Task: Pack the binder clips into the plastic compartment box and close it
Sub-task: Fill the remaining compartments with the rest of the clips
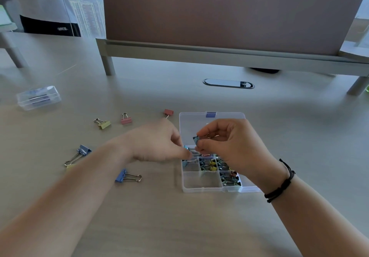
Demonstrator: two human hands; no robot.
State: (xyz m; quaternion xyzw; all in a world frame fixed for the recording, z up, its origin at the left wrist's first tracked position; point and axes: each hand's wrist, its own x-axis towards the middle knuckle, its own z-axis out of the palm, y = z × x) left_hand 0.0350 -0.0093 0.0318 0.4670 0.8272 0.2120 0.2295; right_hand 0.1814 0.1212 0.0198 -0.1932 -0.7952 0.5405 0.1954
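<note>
At the far left of the table (199, 226) sits a small clear case (38, 97), shut, with something bluish inside that cannot be made out. Loose binder clips lie scattered to its right: a blue clip (83, 150) joined handle to handle with a yellow one mostly hidden under the left forearm, a yellow clip (102, 123), another blue clip (127, 176) near the wrist, a pink clip (125, 118) and a red clip (168, 113) just beside the box's lid. The left hand (157, 142) reaches to the left edge of the plastic compartment box (201, 187), fingertips curled and pinching a small light-blue clip (186, 147) at an upper-left compartment. The box lies open — its clear lid (191, 125) flat on the table behind it, a blue latch (210, 114) on the far rim. Several compartments hold small mixed-colour clips; the near-left one shows none. The right hand (229, 143), a black cord bracelet (280, 183) on its wrist, hovers above the box, fingers and thumb pinching a dark-blue clip (196, 139) by its wire handles.
</note>
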